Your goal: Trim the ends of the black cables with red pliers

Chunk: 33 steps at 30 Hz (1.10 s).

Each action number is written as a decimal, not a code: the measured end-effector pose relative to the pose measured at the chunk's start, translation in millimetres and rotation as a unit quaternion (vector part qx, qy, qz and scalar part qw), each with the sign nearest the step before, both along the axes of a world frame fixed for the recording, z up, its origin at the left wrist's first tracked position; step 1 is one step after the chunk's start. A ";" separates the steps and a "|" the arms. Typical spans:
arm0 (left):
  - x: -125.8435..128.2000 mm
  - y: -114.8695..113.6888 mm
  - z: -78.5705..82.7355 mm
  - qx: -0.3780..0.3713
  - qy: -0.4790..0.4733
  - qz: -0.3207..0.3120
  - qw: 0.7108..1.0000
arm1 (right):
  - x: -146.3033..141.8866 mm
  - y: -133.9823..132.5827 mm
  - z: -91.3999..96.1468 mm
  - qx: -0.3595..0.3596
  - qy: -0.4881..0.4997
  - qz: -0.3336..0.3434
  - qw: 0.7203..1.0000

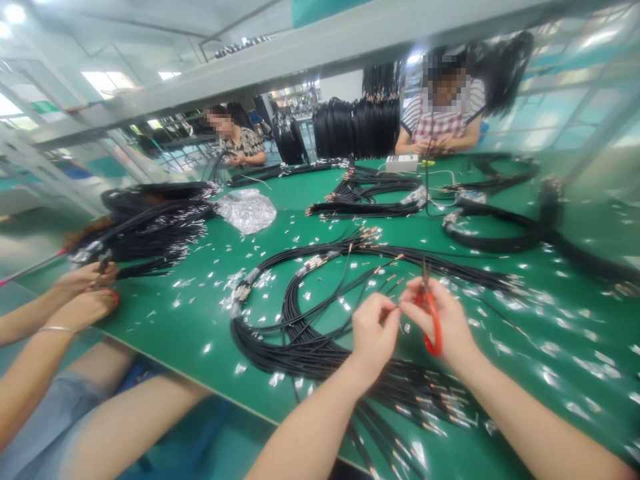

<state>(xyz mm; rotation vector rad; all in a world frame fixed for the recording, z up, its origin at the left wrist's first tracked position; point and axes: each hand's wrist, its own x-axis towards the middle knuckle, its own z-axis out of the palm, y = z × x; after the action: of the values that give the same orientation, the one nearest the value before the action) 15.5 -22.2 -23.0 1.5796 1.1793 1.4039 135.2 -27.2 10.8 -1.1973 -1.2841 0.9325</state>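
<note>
My left hand [375, 327] is closed in a pinch on what looks like the thin end of a black cable, mostly hidden by the fingers. Close beside it, my right hand [443, 320] is wrapped round small scissors with red handles [434, 327], the blades pointing up and away from me. The right fingertips meet the left ones at the cable end. Beneath both hands lies a curved bundle of black cables [255, 347], tied with clear wrap and showing copper-coloured tips. A second bundle [295, 293] curves inside it.
Small clear scraps litter the green table [180, 340]. A clear plastic bag [247, 211] and a cable pile [155, 213] lie at left, beside a co-worker's hands [85, 293]. More cable coils [500, 230] lie at right. Two people sit across the table, under an overhead beam [200, 87].
</note>
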 end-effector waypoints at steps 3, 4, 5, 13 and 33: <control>-1.4 1.1 -1.8 0.077 0.062 0.028 0.995 | -3.6 -1.2 -1.6 0.009 -0.013 -0.019 1.000; -1.8 1.5 -2.4 0.093 0.077 0.032 0.992 | -4.7 -1.5 -2.1 0.011 -0.014 -0.025 1.000; -2.1 1.8 -2.8 0.106 0.093 0.034 0.989 | -5.6 -1.7 -2.5 0.013 -0.013 -0.030 0.999; 0.2 -0.2 -3.7 0.114 0.156 0.041 0.980 | -5.5 -2.5 -0.4 0.007 0.001 -0.036 0.999; 4.4 -0.7 -6.5 0.049 0.154 0.052 0.986 | -10.7 3.9 -9.3 -0.042 0.177 -0.031 0.983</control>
<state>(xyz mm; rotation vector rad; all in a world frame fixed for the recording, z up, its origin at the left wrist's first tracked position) 20.0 -22.9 -29.5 1.8783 1.4073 1.3326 124.5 -23.3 1.6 -1.0708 -0.9263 1.1065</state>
